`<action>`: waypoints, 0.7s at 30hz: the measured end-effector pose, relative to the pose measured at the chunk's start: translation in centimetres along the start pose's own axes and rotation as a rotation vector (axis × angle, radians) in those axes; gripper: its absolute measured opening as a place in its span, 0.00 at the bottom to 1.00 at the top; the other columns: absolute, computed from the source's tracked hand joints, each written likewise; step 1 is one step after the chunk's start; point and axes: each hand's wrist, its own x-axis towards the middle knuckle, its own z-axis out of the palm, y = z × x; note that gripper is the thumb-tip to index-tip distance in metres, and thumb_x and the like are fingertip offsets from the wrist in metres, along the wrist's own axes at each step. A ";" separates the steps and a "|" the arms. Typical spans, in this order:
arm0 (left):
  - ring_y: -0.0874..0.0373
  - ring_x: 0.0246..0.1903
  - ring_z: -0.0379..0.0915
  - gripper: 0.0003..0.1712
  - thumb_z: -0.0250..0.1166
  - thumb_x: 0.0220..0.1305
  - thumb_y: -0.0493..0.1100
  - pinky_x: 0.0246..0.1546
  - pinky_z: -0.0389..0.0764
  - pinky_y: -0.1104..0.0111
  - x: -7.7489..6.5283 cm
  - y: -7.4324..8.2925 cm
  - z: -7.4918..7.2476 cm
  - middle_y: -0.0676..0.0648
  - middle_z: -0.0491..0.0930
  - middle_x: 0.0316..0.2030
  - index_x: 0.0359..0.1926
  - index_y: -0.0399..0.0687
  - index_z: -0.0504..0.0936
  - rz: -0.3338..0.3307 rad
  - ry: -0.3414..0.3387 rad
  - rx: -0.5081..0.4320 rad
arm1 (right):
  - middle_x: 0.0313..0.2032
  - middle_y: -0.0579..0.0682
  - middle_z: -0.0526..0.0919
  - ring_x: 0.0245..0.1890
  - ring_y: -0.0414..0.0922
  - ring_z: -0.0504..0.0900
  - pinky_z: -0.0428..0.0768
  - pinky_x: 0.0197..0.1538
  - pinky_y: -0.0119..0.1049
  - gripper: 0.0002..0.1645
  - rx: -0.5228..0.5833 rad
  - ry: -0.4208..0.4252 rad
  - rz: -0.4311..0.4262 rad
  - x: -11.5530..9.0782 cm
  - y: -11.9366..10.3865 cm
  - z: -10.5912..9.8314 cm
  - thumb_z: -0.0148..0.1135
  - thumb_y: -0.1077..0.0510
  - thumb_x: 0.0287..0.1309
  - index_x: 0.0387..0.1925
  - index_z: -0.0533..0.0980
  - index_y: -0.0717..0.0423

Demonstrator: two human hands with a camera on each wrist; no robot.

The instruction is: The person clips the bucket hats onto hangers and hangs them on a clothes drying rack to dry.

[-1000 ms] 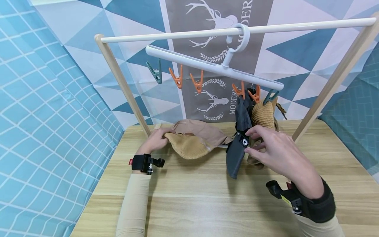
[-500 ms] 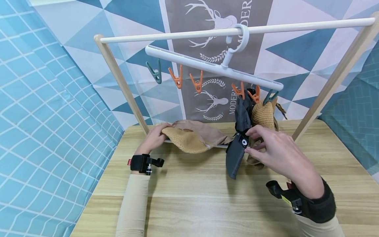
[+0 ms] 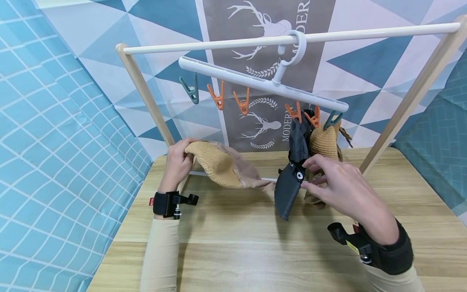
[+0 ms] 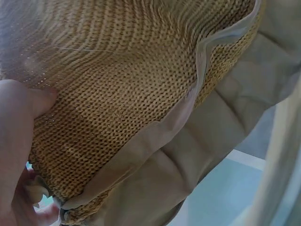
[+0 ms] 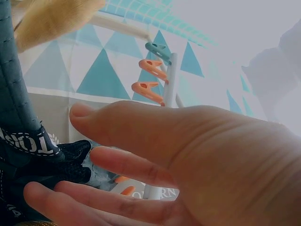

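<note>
My left hand (image 3: 178, 162) pinches the edge of a tan hat (image 3: 215, 164) and holds that side above the table. The left wrist view shows my thumb on its knitted brim (image 4: 117, 108), with pinkish-beige cloth along the seam. The hat's cloth end droops toward the tabletop on the right. My right hand (image 3: 344, 188) hovers at a dark grey cap (image 3: 286, 192), its fingers spread with nothing between them. This cap hangs from orange clips (image 3: 294, 112) on a white hanger (image 3: 262, 84). Behind that hand hangs a brown woven hat (image 3: 323, 142), clipped by a dark green clip (image 3: 333, 119).
The hanger tilts down to the right, hooked over the white bar (image 3: 219, 45) of a wooden stand. On its raised left half hang a green clip (image 3: 192, 91) and two orange clips (image 3: 217, 97). A wooden post (image 3: 146, 93) rises near my left hand.
My left hand has lifted the tan hat's edge up and to the left, and the hat's right end has slid left. The grey cap has swung slightly left; my right hand has stayed put.
</note>
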 end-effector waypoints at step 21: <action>0.65 0.21 0.42 0.38 0.46 0.90 0.66 0.29 0.53 0.66 0.7 3.2 -2.4 0.42 0.72 0.19 0.38 0.38 0.83 0.036 0.112 -0.040 | 0.48 0.55 0.96 0.45 0.53 0.96 0.90 0.48 0.29 0.20 0.048 0.267 -0.114 -0.9 -0.9 0.1 0.85 0.55 0.63 0.53 0.88 0.53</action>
